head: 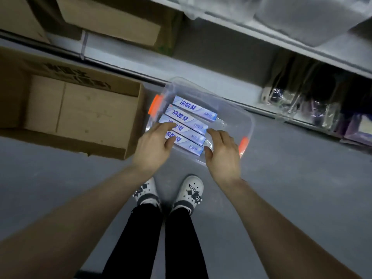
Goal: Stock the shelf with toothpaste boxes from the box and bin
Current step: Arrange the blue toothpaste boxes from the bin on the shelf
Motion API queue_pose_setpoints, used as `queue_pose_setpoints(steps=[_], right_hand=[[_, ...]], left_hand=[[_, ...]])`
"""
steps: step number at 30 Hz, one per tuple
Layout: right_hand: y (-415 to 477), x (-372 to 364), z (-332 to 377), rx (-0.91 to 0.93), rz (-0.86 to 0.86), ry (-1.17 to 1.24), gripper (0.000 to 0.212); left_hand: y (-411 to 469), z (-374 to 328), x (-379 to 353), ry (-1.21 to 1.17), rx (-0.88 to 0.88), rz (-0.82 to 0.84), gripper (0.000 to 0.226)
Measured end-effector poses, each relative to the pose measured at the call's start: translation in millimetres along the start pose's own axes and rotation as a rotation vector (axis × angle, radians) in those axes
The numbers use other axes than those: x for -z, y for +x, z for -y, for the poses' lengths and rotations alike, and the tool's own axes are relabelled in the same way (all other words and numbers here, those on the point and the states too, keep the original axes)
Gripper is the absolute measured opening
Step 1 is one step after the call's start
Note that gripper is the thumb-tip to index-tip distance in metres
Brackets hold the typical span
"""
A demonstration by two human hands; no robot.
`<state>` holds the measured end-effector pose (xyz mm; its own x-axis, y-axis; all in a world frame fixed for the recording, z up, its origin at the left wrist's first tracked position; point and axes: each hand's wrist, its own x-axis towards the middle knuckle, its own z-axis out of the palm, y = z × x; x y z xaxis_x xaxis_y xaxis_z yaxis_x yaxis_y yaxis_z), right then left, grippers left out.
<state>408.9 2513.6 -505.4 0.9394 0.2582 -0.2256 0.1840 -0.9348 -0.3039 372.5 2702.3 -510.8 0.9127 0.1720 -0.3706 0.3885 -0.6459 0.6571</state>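
Toothpaste boxes (189,125), four in number, lie flat and side by side in a clear plastic bin (237,109) on the floor (302,178). Their long axes run from the left grip (155,146), over the left ends of the two nearest boxes, to the right grip (221,152) at their right ends. Both grips are released, fingers spread, grasping nothing. The boxes are glossy, slim rectangular cartons.

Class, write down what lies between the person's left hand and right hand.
In the head view, the two nearest toothpaste boxes in the clear bin lie between the left hand and right hand.
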Motion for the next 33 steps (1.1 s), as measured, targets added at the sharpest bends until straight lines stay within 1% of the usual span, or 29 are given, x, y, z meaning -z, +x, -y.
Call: queue_pose_setpoints(steps=[4,9,15,20,23,25,28,32,33], right_hand=[[25.9,-60.7,-27.3,-0.041,0.169,0.079,0.05],[57.7,-133.9,-54.5,-0.056,0.29,0.082,0.053],[92.6,-212.1,-73.0,-0.059,0.458,0.055,0.059],[113.7,-237.6,-77.3,-0.067,0.524,0.052,0.063],[122.9,-247.7,-85.4,-0.076,0.593,0.085,0.067],[126.1,-250.9,-91.2,-0.05,0.638,0.086,0.067],[126.5,-253.1,-96.1,0.075,0.634,-0.029,0.06],[121.2,-254.2,-94.7,0.253,0.481,-0.194,0.054],[120.0,-254.1,-92.6,0.283,0.472,-0.222,0.055]], left_hand=[[23.0,38.6,-47.0,-0.016,0.038,0.025,0.035],[61.8,77.4,-96.0,-0.022,0.067,0.061,0.038],[107.7,116.4,-140.9,-0.007,0.137,0.058,0.037],[121.0,131.3,-156.7,-0.02,0.188,0.067,0.039],[122.6,138.1,-162.4,-0.006,0.177,0.06,0.038],[122.1,139.7,-164.8,-0.006,0.168,0.05,0.037],[121.3,139.5,-167.3,0.001,0.155,0.036,0.038],[121.7,140.5,-167.7,0.007,0.169,0.017,0.038],[122.2,140.2,-167.8,0.008,0.184,0.018,0.039]])
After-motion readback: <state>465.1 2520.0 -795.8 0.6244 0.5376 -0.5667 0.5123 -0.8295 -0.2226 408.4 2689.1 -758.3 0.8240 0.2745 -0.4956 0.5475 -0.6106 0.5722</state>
